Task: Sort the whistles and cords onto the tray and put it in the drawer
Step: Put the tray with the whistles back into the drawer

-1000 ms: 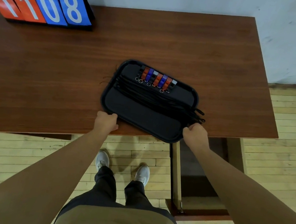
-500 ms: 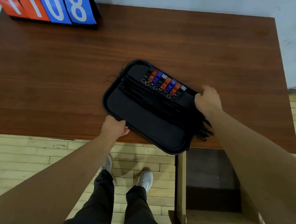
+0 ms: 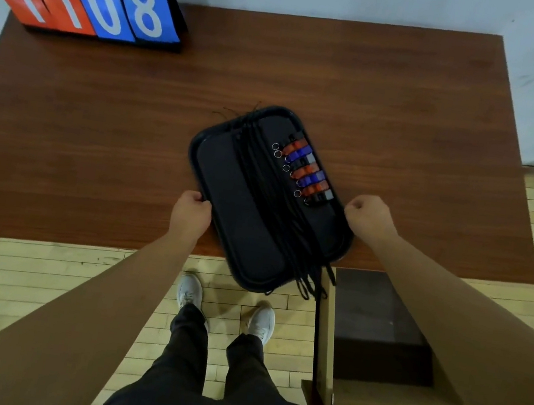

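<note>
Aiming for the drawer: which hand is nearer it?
Right. The right hand grips the tray's right edge, close by the drawer; the left hand grips its left edge, farther off.

The table (image 3: 378,97) is dark brown wood, smooth, with a soft shine. The tray (image 3: 225,196) is black and dull, like matt plastic. The whistles (image 3: 305,170) are hard, shiny plastic, and their little rings (image 3: 277,154) are bright metal. The cords (image 3: 270,196) are thin black string with no shine. The drawer (image 3: 331,333) has pale bare wood sides and a dark, dull bottom. The floor (image 3: 21,287) is light wooden boards, a bit worn.
</note>
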The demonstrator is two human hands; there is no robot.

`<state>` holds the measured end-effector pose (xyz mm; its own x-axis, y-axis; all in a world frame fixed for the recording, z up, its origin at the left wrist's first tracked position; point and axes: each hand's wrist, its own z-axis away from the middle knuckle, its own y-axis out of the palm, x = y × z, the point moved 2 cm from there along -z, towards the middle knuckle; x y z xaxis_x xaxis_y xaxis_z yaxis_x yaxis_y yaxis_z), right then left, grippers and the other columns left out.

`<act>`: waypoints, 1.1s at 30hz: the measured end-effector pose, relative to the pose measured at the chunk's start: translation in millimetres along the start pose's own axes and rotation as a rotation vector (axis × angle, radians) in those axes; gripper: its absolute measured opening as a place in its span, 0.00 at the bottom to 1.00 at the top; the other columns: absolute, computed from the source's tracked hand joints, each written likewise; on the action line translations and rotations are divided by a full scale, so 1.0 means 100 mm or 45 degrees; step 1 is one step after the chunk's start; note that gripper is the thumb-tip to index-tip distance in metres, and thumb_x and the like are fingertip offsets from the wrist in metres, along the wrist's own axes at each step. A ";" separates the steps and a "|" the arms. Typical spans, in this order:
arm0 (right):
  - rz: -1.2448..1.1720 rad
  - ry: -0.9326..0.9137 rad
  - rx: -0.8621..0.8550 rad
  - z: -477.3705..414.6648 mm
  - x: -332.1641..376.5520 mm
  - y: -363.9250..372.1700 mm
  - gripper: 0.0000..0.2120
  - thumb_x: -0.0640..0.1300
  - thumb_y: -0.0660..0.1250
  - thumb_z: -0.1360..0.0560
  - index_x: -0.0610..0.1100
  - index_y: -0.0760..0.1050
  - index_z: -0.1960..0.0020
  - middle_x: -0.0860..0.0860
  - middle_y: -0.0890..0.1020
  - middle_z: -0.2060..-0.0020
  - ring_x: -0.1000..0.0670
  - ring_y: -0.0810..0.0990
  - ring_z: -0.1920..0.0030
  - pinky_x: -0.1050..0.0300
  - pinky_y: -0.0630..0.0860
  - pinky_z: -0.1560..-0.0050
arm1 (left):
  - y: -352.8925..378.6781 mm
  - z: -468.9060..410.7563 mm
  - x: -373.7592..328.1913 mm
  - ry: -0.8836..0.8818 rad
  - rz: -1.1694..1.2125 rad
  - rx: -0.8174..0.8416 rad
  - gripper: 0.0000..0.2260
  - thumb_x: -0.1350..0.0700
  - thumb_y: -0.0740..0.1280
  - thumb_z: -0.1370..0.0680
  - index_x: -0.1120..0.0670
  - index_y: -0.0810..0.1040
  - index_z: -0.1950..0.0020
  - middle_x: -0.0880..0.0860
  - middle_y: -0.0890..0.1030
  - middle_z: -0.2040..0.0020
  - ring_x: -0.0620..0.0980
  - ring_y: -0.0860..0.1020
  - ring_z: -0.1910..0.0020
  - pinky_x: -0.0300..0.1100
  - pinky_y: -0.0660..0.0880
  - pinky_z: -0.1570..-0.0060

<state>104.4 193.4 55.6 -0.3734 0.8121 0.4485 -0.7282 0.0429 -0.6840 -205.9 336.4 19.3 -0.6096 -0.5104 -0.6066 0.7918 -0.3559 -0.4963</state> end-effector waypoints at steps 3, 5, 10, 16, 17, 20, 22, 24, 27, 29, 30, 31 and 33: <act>-0.076 -0.039 0.067 -0.04 -0.03 0.02 0.11 0.42 0.63 0.20 0.42 0.83 0.48 0.46 0.84 0.51 0.45 0.81 0.46 0.54 0.76 0.49 | 0.00 0.02 0.01 0.023 -0.079 -0.012 0.12 0.59 0.62 0.20 0.56 0.75 0.37 0.50 0.80 0.52 0.53 0.81 0.50 0.55 0.80 0.44; -0.221 -0.045 0.075 -0.10 -0.01 0.04 0.11 0.41 0.64 0.20 0.43 0.83 0.43 0.47 0.84 0.48 0.46 0.81 0.45 0.49 0.79 0.42 | -0.01 0.01 0.01 0.036 -0.101 -0.020 0.10 0.59 0.62 0.19 0.56 0.74 0.38 0.52 0.81 0.50 0.53 0.81 0.51 0.54 0.80 0.45; -0.449 0.015 0.063 -0.22 0.06 0.10 0.10 0.39 0.67 0.20 0.42 0.83 0.42 0.44 0.84 0.43 0.45 0.81 0.42 0.46 0.79 0.37 | 0.00 -0.02 0.08 0.075 -0.140 -0.015 0.04 0.54 0.62 0.18 0.52 0.74 0.46 0.53 0.80 0.48 0.55 0.81 0.49 0.55 0.80 0.44; -0.480 0.049 0.103 -0.22 0.06 0.11 0.07 0.38 0.68 0.21 0.43 0.83 0.46 0.45 0.84 0.45 0.46 0.81 0.43 0.50 0.79 0.41 | 0.00 0.04 0.12 0.098 -0.084 -0.028 0.04 0.57 0.65 0.19 0.53 0.77 0.45 0.50 0.81 0.51 0.53 0.81 0.50 0.55 0.80 0.44; -0.487 0.049 0.103 -0.20 0.05 0.11 0.07 0.38 0.68 0.21 0.44 0.83 0.47 0.45 0.84 0.46 0.46 0.81 0.44 0.51 0.79 0.43 | -0.01 0.05 0.11 0.108 -0.076 -0.039 0.04 0.57 0.64 0.18 0.54 0.77 0.45 0.51 0.81 0.51 0.53 0.81 0.49 0.55 0.80 0.43; -0.511 0.050 0.073 -0.09 0.05 0.06 0.06 0.38 0.67 0.21 0.47 0.82 0.50 0.47 0.84 0.49 0.48 0.82 0.47 0.55 0.77 0.51 | -0.04 0.10 0.02 0.162 -0.091 -0.073 0.06 0.56 0.64 0.18 0.55 0.77 0.43 0.52 0.81 0.49 0.53 0.80 0.48 0.54 0.79 0.42; -0.536 0.054 0.048 0.01 0.04 0.00 0.07 0.38 0.67 0.20 0.45 0.83 0.47 0.47 0.84 0.49 0.49 0.81 0.48 0.57 0.77 0.53 | -0.08 0.15 -0.06 0.200 -0.106 -0.075 0.07 0.56 0.64 0.18 0.55 0.78 0.42 0.52 0.81 0.48 0.53 0.80 0.49 0.53 0.79 0.43; -0.579 0.054 0.040 0.14 0.03 -0.07 0.06 0.38 0.67 0.20 0.46 0.82 0.49 0.48 0.83 0.49 0.50 0.81 0.48 0.55 0.78 0.50 | -0.13 0.22 -0.18 0.242 -0.121 -0.075 0.06 0.56 0.64 0.18 0.55 0.78 0.44 0.52 0.81 0.49 0.54 0.80 0.50 0.52 0.79 0.45; -0.622 0.042 -0.006 0.35 0.01 -0.18 0.06 0.38 0.68 0.21 0.46 0.83 0.48 0.47 0.84 0.48 0.48 0.82 0.45 0.47 0.80 0.41 | -0.21 0.37 -0.36 0.322 -0.148 -0.086 0.06 0.57 0.63 0.18 0.55 0.78 0.44 0.52 0.81 0.48 0.53 0.79 0.50 0.49 0.77 0.50; -0.654 0.032 -0.043 0.51 0.02 -0.27 0.08 0.38 0.69 0.21 0.43 0.83 0.44 0.46 0.84 0.47 0.46 0.82 0.44 0.45 0.80 0.39 | -0.28 0.50 -0.50 0.369 -0.159 -0.088 0.06 0.57 0.63 0.18 0.56 0.78 0.43 0.51 0.80 0.48 0.52 0.77 0.50 0.45 0.71 0.53; -0.674 0.034 -0.059 0.60 0.03 -0.31 0.09 0.38 0.69 0.21 0.42 0.82 0.42 0.46 0.84 0.47 0.46 0.82 0.43 0.46 0.80 0.40 | -0.31 0.56 -0.57 0.393 -0.159 -0.083 0.07 0.58 0.62 0.18 0.56 0.78 0.43 0.51 0.79 0.48 0.51 0.77 0.50 0.44 0.69 0.53; -0.692 0.033 -0.080 0.69 0.03 -0.37 0.10 0.38 0.69 0.22 0.42 0.82 0.41 0.46 0.84 0.46 0.46 0.82 0.43 0.47 0.80 0.42 | -0.34 0.60 -0.63 0.418 -0.153 -0.077 0.07 0.58 0.62 0.18 0.57 0.78 0.43 0.51 0.79 0.49 0.51 0.77 0.50 0.43 0.69 0.53; -0.721 0.034 -0.124 0.88 0.04 -0.47 0.11 0.38 0.69 0.22 0.41 0.81 0.40 0.46 0.84 0.47 0.47 0.82 0.45 0.51 0.81 0.46 | -0.38 0.68 -0.76 0.482 -0.115 -0.055 0.07 0.58 0.63 0.18 0.58 0.78 0.43 0.52 0.80 0.49 0.53 0.78 0.49 0.43 0.69 0.52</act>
<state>87.1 143.3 140.0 0.0750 0.6611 0.7466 -0.7535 0.5279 -0.3918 -186.7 335.2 126.7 -0.6540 -0.1506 -0.7414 0.7369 -0.3485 -0.5793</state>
